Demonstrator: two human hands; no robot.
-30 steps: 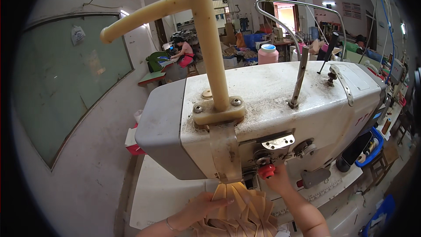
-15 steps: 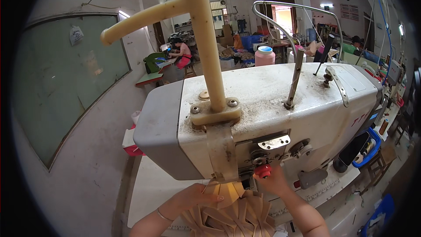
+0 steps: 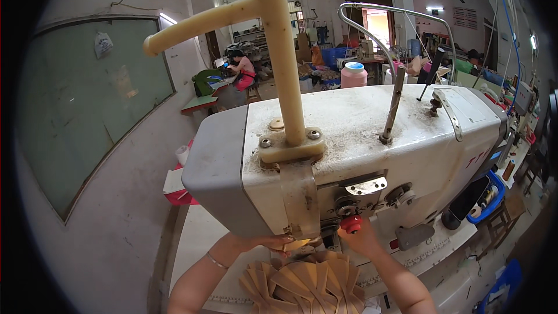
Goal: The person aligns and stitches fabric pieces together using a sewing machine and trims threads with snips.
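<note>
A large white industrial sewing machine (image 3: 349, 145) with a grey end cover fills the middle of the view. My left hand (image 3: 261, 243) is beneath its head, with fingers closed on a tan piece of material (image 3: 301, 245) that shows only in part. My right hand (image 3: 359, 238) reaches in behind a red knob (image 3: 350, 224) on the machine's front; its fingertips are hidden there. Just in front of my hands lies a fanned pile of tan and brown cut pieces (image 3: 311, 284), overlapping each other.
A cream-coloured bent post (image 3: 282, 64) rises from the machine's top. Pink thread cones (image 3: 353, 75) stand behind it. On the right, a blue basket (image 3: 491, 197) holds small items. A person (image 3: 243, 70) sits at another machine in the back left.
My left hand has moved up and farther under the machine head with the tan piece, which now shows less. The view has shifted slightly. My right hand stays near the red knob.
</note>
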